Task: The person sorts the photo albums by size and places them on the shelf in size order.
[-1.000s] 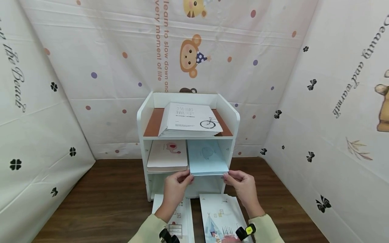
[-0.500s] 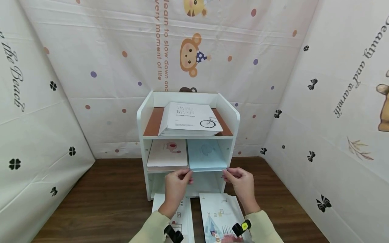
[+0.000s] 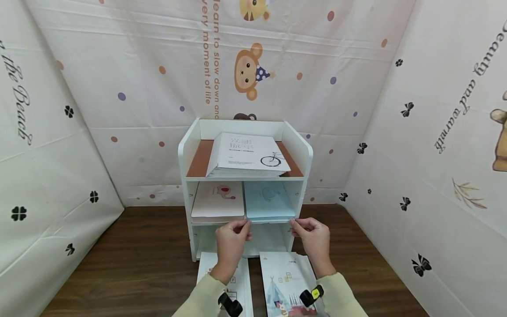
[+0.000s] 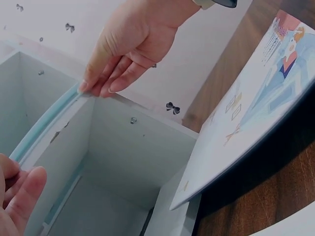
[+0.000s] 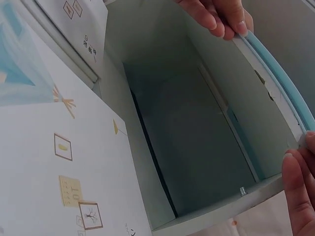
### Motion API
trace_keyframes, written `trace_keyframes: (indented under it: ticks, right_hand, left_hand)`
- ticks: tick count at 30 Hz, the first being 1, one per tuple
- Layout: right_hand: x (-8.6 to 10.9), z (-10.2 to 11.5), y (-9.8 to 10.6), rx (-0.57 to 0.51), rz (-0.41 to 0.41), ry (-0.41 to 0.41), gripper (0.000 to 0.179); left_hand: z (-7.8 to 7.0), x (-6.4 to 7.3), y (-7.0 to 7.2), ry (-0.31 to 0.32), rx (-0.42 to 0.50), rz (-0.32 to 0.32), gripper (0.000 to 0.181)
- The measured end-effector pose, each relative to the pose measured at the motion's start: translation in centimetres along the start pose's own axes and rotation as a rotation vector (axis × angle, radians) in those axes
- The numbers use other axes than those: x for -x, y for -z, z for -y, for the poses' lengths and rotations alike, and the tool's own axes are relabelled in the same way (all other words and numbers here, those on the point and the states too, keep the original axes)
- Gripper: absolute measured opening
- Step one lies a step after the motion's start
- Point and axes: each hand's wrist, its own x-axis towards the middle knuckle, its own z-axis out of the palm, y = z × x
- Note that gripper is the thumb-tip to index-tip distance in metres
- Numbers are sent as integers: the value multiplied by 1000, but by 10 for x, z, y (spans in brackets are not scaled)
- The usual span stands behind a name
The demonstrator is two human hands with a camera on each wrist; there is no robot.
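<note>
A light blue notebook [image 3: 271, 202] lies flat on the right half of the white rack's middle shelf, its front edge at the shelf's front edge. My left hand [image 3: 229, 246] pinches its front left corner between thumb and fingers. At the front right corner, my right hand [image 3: 313, 240] does the same. From the left wrist, the notebook's blue edge [image 4: 42, 125] runs along the shelf board between both hands. Directly left of it sits a cream notebook [image 3: 218, 200] with a pink animal drawing.
The white rack [image 3: 182, 167] stands on a dark wooden table [image 3: 138, 264]. A thick book with a bicycle drawing [image 3: 253, 154] lies on its brown top shelf. Two white illustrated books, the left [image 3: 242, 290] and the right [image 3: 289, 281], lie before the rack below my forearms.
The blue notebook has slid back into the shelf, its front edge now further in, mostly in the first half second. Both hands moved slightly up and forward with it.
</note>
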Motion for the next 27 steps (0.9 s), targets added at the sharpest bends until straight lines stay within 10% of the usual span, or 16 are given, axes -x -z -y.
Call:
trace_keyframes:
  ticks: [15, 27]
  right_hand:
    - [3, 1, 0, 10, -5, 6, 23]
    - [10, 10, -3, 16, 18, 4, 19]
  left_hand:
    - [5, 2, 1, -64, -9, -5, 8]
    - [4, 4, 15, -48, 24, 148, 22]
